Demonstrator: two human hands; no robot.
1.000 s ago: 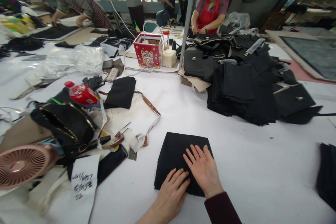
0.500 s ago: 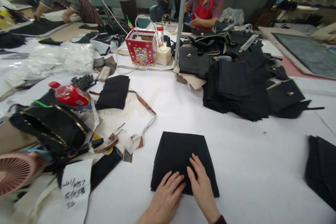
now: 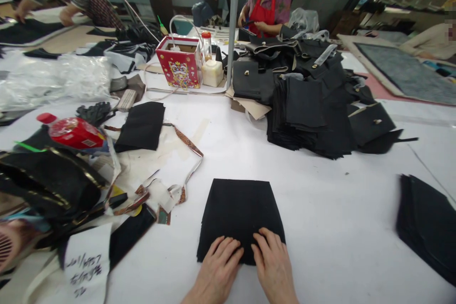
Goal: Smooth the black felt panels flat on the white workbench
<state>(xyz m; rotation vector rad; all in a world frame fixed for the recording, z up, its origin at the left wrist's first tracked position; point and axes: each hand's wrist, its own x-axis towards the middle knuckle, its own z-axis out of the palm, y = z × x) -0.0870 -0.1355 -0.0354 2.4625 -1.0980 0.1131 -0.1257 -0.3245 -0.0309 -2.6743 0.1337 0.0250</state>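
A stack of black fabric pieces, wider toward me, lies flat on the white table. On its near left part rests my left hand, palm down, fingers slightly bent and a little apart. My right hand lies on the near right part, its fingers bent, with the thumb beside them. A gap of black fabric shows between the two hands. Neither hand grips anything; both touch the top of the stack.
Left are a small black stack, a red bottle, a black bag, a phone-like dark slab and marked paper. Black pieces pile up behind right; another stack lies right. A pole stands behind. People work beyond.
My right hand has drawn back toward the stack's near edge, fingers more bent. My left hand stays on the near left part. The whole view has shifted slightly, with the table's things appearing farther left.
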